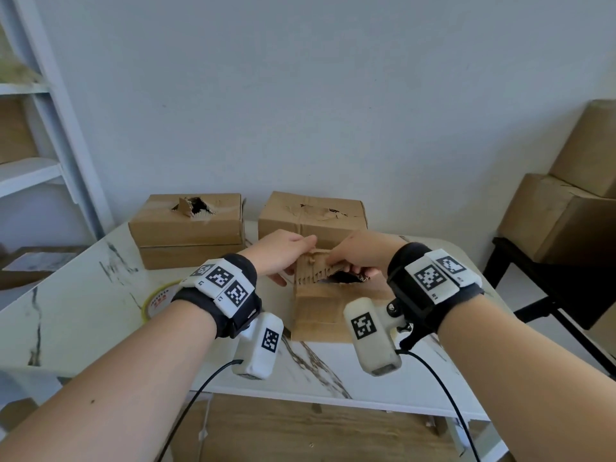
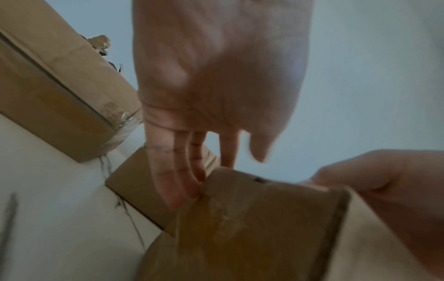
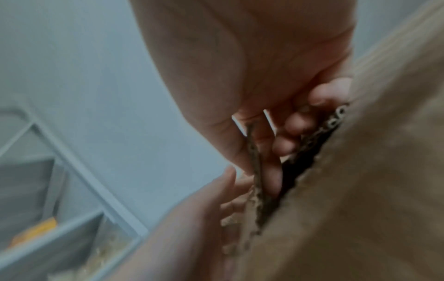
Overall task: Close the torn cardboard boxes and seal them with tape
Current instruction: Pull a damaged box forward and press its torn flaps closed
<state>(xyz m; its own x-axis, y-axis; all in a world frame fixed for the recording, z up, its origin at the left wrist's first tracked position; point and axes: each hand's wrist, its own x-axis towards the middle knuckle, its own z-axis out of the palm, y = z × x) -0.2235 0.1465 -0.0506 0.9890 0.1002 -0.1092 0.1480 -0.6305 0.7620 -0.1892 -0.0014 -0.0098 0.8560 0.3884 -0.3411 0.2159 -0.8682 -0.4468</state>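
The nearest torn cardboard box [image 1: 316, 311] lies on the marble table, with a dark ragged hole [image 1: 343, 278] in its top. My right hand [image 1: 356, 258] pinches the raised torn flap [image 1: 313, 265]; in the right wrist view the thumb is outside its ragged edge [image 3: 254, 171] and the fingers inside the hole. My left hand [image 1: 283, 255] touches the flap's left side with straight fingers [image 2: 185, 180]. Two more torn boxes stand at the back, one on the left [image 1: 190, 228] and one on the right [image 1: 313, 215]. A tape roll [image 1: 156, 301] lies partly hidden under my left wrist.
The white marble table [image 1: 83, 295] ends close to me, with wooden floor below. Large stacked cardboard boxes [image 1: 566, 211] sit on a black stand at the right. A pale shelf unit [image 1: 33, 168] stands at the left. Black cables hang from both wrist cameras.
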